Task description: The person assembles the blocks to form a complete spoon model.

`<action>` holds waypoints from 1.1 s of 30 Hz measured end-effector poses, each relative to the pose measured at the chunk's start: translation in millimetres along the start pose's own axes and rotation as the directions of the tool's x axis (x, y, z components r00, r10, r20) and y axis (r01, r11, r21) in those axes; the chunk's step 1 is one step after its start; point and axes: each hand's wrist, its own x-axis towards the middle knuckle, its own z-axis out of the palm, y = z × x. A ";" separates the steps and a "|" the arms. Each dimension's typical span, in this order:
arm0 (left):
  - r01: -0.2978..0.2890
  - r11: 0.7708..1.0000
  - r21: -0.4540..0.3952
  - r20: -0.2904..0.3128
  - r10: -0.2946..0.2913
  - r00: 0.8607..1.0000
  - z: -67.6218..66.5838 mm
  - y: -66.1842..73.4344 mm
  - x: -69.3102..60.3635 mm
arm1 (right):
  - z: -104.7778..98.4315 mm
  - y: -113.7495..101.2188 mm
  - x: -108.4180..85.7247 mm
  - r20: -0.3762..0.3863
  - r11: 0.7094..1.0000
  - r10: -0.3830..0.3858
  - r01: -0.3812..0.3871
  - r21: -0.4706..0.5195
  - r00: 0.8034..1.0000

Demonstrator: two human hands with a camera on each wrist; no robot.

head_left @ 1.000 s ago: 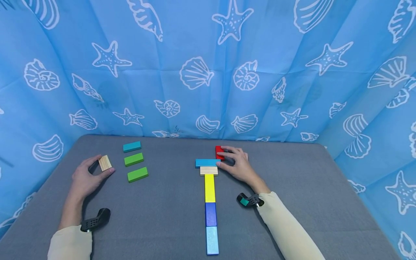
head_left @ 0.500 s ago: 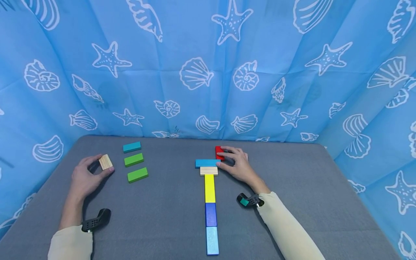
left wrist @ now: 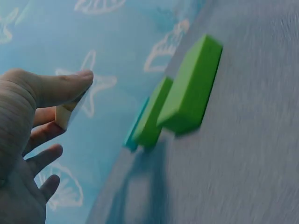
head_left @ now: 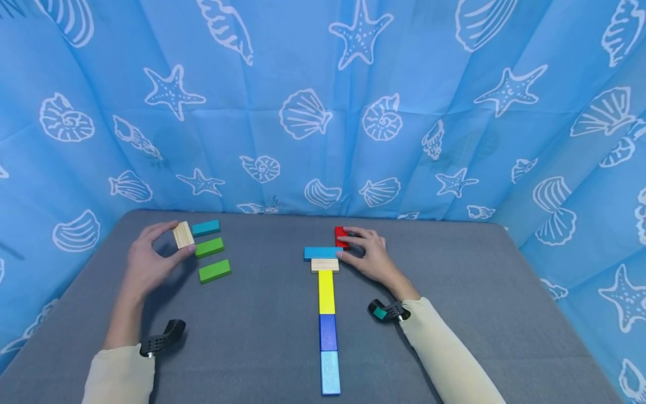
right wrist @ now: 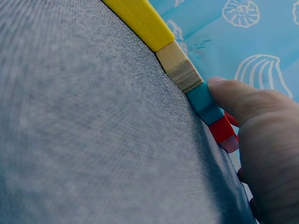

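Between thumb and fingers, my left hand pinches a plain wooden block. It is raised off the table, just left of a teal block and two green blocks, as the left wrist view confirms. My right hand lies at the far end of a block row, its fingers extended over a red block. The right thumb touches the right end of a blue crosswise block. Nearer in the row come a wooden block, a yellow block, a dark blue block and a light blue block.
Grey cloth covers the table. Behind its far edge hangs a blue curtain printed with white shells and starfish. Each wrist wears a black camera mount.
My left hand has carried the wooden block right and away from me, up beside the teal and green blocks. The right hand and the block row have stayed put.
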 end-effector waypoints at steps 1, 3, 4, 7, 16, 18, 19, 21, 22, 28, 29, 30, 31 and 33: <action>-0.016 1.000 -0.007 0.001 0.016 1.000 1.2 4.5 0.3 | 0.1 0.3 0.1 -0.001 1.000 -0.002 0.002 0.001 1.000; -0.051 0.999 -0.017 0.004 0.051 0.999 4.2 12.3 0.6 | 0.5 0.6 0.2 -0.001 1.000 -0.006 0.006 0.001 1.000; -0.063 0.998 -0.021 0.009 0.063 0.998 6.0 16.0 0.7 | 0.5 0.8 0.3 -0.002 1.000 -0.008 0.008 0.001 1.000; -0.102 0.994 -0.037 0.022 0.103 0.994 11.9 24.5 1.1 | 0.5 0.5 0.6 -0.002 1.000 -0.011 0.011 0.003 1.000; -0.175 0.981 -0.080 0.078 0.181 0.980 36.1 46.9 0.7 | 0.8 1.0 -0.2 -0.008 1.000 -0.015 0.015 0.013 1.000; -0.183 0.979 -0.090 0.092 0.191 0.977 41.4 51.8 0.5 | 0.8 1.0 -0.2 -0.010 1.000 -0.015 0.015 0.012 1.000; -0.183 0.978 -0.098 0.102 0.193 0.976 44.1 54.5 0.6 | 0.5 1.0 -0.3 -0.012 1.000 -0.014 0.014 0.012 1.000; -0.181 0.977 -0.113 0.124 0.194 0.973 48.7 59.9 0.5 | -0.2 1.0 -0.5 -0.013 1.000 -0.011 0.011 0.011 1.000; -0.176 0.977 -0.122 0.136 0.192 0.972 50.7 62.4 0.1 | -0.4 0.9 -0.5 -0.012 1.000 -0.009 0.009 0.012 1.000; -0.154 0.974 -0.164 0.199 0.185 0.962 66.9 74.6 -0.8 | -1.0 -0.5 -0.3 -0.008 1.000 -0.010 0.011 0.026 1.000; -0.155 0.974 -0.167 0.205 0.188 0.960 70.8 76.8 -0.2 | -1.1 -0.6 -0.3 -0.008 1.000 -0.012 0.012 0.028 1.000; -0.155 0.973 -0.171 0.213 0.190 0.958 75.0 79.4 0.4 | -1.1 -0.6 -0.3 -0.007 1.000 -0.012 0.012 0.028 1.000; -0.155 0.972 -0.175 0.221 0.192 0.956 79.2 82.2 1.2 | -1.2 -0.5 -0.4 -0.006 1.000 -0.010 0.010 0.028 1.000; -0.156 0.971 -0.182 0.237 0.197 0.951 88.5 87.7 3.3 | -1.3 -0.3 -0.6 -0.004 1.000 -0.008 0.008 0.027 1.000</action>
